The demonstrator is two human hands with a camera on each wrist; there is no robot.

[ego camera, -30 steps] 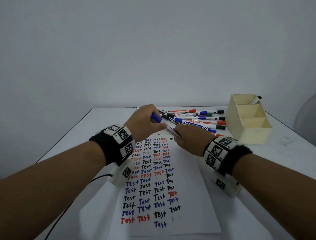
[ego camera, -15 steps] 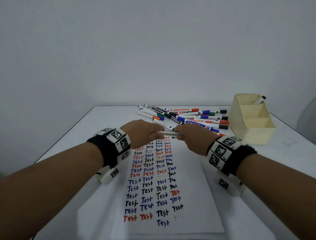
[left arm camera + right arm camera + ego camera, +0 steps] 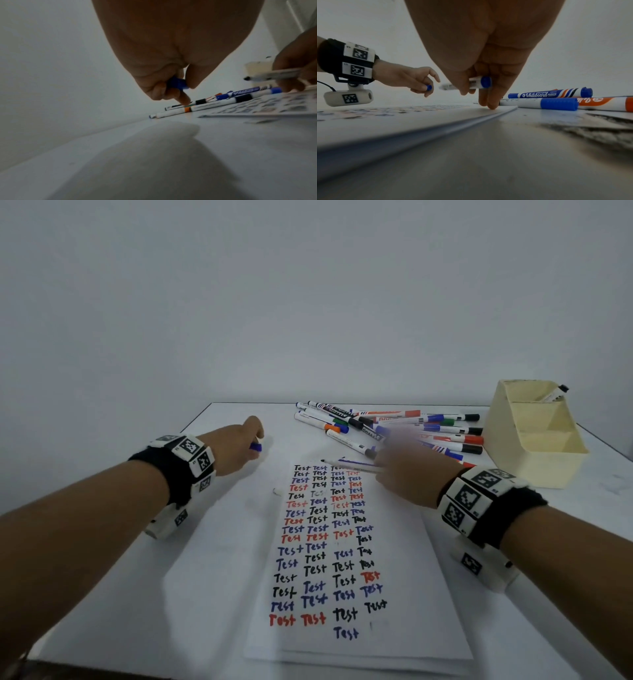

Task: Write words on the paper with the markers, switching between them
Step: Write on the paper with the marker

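Observation:
A white paper (image 3: pixel 404 594) filled with rows of the word "Test" in black, blue and red lies in front of me. My left hand (image 3: pixel 236 450) is off to the left of the paper's top and pinches a blue marker cap (image 3: pixel 256 446) (image 3: pixel 176 83) (image 3: pixel 429 87). My right hand (image 3: pixel 407 470) grips an uncapped blue marker (image 3: pixel 352 466) (image 3: pixel 471 84) lying crosswise over the paper's top edge, its tip pointing left. Two fingers (image 3: pixel 488 100) of that hand touch the paper.
A pile of several markers (image 3: pixel 394 428) lies behind the paper at the back of the white table (image 3: pixel 137 594). A cream pen holder (image 3: pixel 534 440) stands at the back right with one marker in it. A small white scrap (image 3: pixel 277 492) lies left of the paper.
The two hands were together on the marker; the left hand has pulled the blue cap off and moved away to the left. The right hand keeps the marker near the paper's top.

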